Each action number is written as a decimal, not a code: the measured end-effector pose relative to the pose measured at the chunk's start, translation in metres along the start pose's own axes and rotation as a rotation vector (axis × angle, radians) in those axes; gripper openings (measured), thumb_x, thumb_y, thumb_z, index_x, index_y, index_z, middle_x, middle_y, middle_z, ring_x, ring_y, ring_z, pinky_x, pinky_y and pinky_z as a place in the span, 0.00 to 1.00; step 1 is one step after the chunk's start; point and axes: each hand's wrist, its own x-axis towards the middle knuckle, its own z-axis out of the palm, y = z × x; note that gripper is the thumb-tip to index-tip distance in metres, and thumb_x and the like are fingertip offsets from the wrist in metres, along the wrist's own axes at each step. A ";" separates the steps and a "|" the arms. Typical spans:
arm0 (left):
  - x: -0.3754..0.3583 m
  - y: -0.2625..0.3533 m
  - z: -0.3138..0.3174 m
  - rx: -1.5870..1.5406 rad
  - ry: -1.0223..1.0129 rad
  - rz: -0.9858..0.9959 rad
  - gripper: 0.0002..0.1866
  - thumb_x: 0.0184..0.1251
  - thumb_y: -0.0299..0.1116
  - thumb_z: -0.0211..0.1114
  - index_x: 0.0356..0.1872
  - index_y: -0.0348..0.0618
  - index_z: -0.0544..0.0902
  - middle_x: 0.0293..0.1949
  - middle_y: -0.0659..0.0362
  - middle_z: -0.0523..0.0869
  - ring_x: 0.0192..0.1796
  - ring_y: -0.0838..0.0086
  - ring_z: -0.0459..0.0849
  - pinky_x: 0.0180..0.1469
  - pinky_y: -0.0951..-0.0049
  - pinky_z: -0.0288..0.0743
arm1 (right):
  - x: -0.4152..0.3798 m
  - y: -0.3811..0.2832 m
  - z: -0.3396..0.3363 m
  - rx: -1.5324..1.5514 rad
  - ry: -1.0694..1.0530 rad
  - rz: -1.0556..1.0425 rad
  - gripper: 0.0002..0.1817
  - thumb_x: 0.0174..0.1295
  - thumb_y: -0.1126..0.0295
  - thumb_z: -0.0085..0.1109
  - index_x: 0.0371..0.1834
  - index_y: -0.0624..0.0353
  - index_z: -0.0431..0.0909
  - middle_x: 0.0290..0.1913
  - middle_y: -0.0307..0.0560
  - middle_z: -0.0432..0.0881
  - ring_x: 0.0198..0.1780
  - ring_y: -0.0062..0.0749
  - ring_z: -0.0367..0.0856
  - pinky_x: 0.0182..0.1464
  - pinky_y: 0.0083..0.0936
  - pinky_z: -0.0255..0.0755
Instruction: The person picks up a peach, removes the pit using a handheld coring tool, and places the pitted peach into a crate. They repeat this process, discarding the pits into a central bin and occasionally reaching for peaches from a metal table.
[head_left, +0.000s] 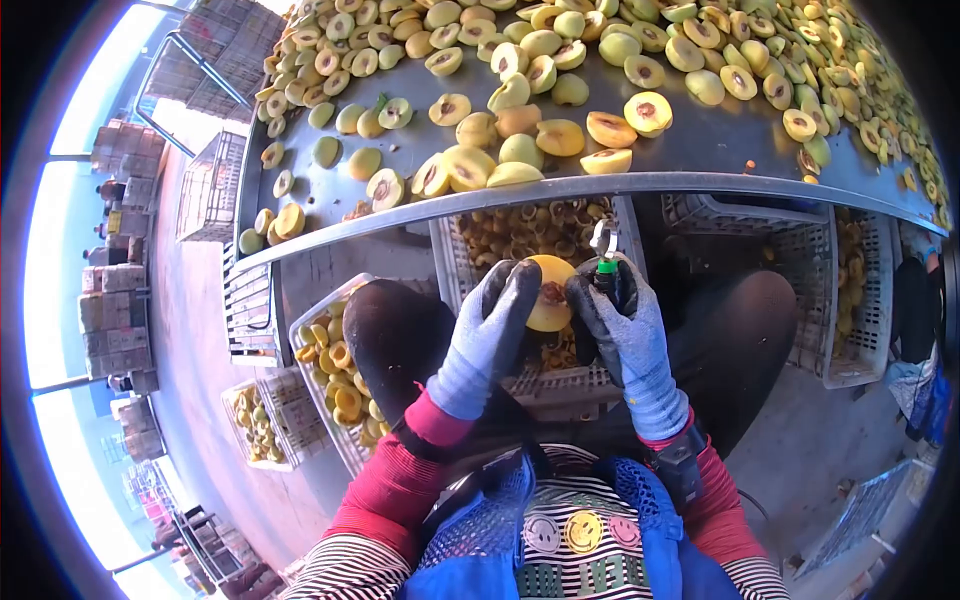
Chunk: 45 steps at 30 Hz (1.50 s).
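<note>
Head view showed the left hand's grip pinching a cut fruit half over a crate, the right hand's wrapped around a green-banded tool whose metal head could nick a glove if the smooth fruit slipped.

Straight reach from the left hand and right hand to the tabletop is blocked by its metal rim; passage is left over the top. Sideways, movement is limited by the left knee and right knee.
</note>
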 end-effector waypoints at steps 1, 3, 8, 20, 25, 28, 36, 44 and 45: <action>-0.001 -0.008 0.000 0.102 0.054 0.087 0.13 0.72 0.38 0.57 0.41 0.36 0.77 0.37 0.61 0.81 0.39 0.85 0.75 0.38 0.80 0.70 | -0.003 -0.001 0.002 -0.251 0.027 -0.022 0.08 0.62 0.74 0.60 0.41 0.62 0.73 0.32 0.39 0.78 0.35 0.17 0.76 0.38 0.19 0.71; -0.010 -0.015 0.004 0.387 0.124 0.298 0.12 0.72 0.34 0.56 0.47 0.35 0.76 0.39 0.56 0.83 0.40 0.80 0.78 0.42 0.78 0.73 | -0.010 0.002 0.009 -0.295 0.066 -0.078 0.09 0.61 0.73 0.62 0.40 0.63 0.72 0.31 0.41 0.78 0.34 0.18 0.76 0.37 0.20 0.71; -0.025 -0.033 0.013 0.675 0.335 0.556 0.14 0.70 0.30 0.57 0.52 0.34 0.73 0.42 0.49 0.83 0.44 0.70 0.83 0.48 0.71 0.75 | -0.024 0.012 0.020 -0.481 0.138 -0.099 0.11 0.59 0.71 0.64 0.38 0.63 0.72 0.26 0.43 0.76 0.30 0.22 0.75 0.34 0.23 0.71; -0.029 -0.038 0.008 -0.070 0.339 0.302 0.16 0.74 0.42 0.54 0.48 0.37 0.74 0.39 0.57 0.80 0.41 0.80 0.76 0.45 0.77 0.73 | -0.054 -0.006 0.023 -0.536 0.001 -0.253 0.08 0.64 0.72 0.58 0.38 0.66 0.72 0.25 0.48 0.77 0.23 0.26 0.77 0.26 0.26 0.69; -0.038 -0.040 0.019 0.008 0.316 0.400 0.17 0.75 0.41 0.52 0.50 0.35 0.73 0.44 0.54 0.80 0.45 0.75 0.77 0.50 0.74 0.73 | -0.059 0.010 0.025 -0.568 -0.093 -0.329 0.10 0.66 0.70 0.54 0.41 0.68 0.73 0.26 0.59 0.76 0.28 0.57 0.76 0.28 0.39 0.68; -0.041 -0.038 0.026 0.056 0.337 0.472 0.16 0.75 0.43 0.51 0.48 0.38 0.73 0.40 0.58 0.77 0.44 0.79 0.75 0.47 0.77 0.71 | -0.062 0.012 0.025 -0.643 -0.059 -0.482 0.10 0.66 0.70 0.53 0.41 0.68 0.73 0.29 0.61 0.76 0.29 0.57 0.76 0.28 0.40 0.68; -0.045 -0.040 0.018 0.314 0.302 0.572 0.15 0.72 0.36 0.55 0.51 0.35 0.72 0.43 0.50 0.80 0.43 0.69 0.81 0.47 0.71 0.75 | -0.075 0.046 0.009 -0.822 -0.078 -0.738 0.18 0.66 0.71 0.52 0.56 0.71 0.70 0.44 0.63 0.77 0.43 0.53 0.77 0.46 0.34 0.72; -0.020 -0.028 -0.003 0.242 -0.160 0.260 0.16 0.70 0.38 0.58 0.50 0.37 0.77 0.39 0.50 0.84 0.39 0.71 0.85 0.41 0.73 0.77 | -0.081 0.027 0.011 -0.026 -0.156 0.155 0.23 0.69 0.52 0.49 0.48 0.63 0.74 0.28 0.45 0.76 0.25 0.28 0.73 0.27 0.21 0.66; -0.022 -0.021 -0.001 0.246 -0.162 0.263 0.16 0.70 0.38 0.58 0.50 0.37 0.77 0.39 0.50 0.84 0.39 0.71 0.85 0.41 0.73 0.77 | -0.078 0.015 0.013 0.119 -0.249 0.316 0.25 0.70 0.46 0.46 0.43 0.60 0.76 0.19 0.39 0.72 0.16 0.21 0.68 0.18 0.16 0.60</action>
